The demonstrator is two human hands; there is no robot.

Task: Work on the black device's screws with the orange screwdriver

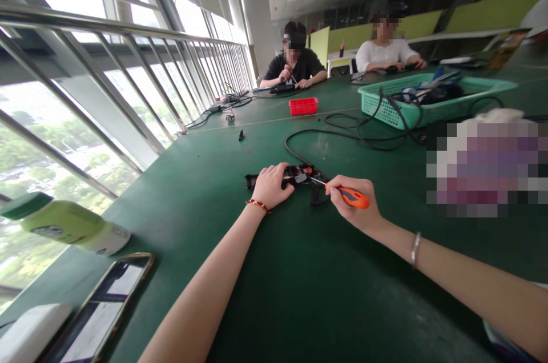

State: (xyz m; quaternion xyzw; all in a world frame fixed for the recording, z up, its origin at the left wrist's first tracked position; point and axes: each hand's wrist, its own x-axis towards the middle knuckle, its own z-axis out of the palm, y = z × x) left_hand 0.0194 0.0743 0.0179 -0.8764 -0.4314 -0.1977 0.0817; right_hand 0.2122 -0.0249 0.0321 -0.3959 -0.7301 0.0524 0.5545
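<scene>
My left hand (270,186) lies over a black, roughly tube-shaped device (252,181) on the green table, its fingers wrapped round the body and holding it down. Red and grey parts show at the device's right end, where its inside seems exposed. A black cable (295,149) runs beside that end. In my right hand (357,203) is an orange and grey screwdriver (353,197), held nearly level. Its thin metal shaft points left, and the tip reaches the device's right end. Whether the tip sits in a screw is too small to tell.
A red plastic box (303,106) and a green basket (385,115) of tools and cables stand farther back. At left are a green-capped bottle (72,223) and a phone (107,306). A small black piece (241,135) lies ahead. Two people sit across the table.
</scene>
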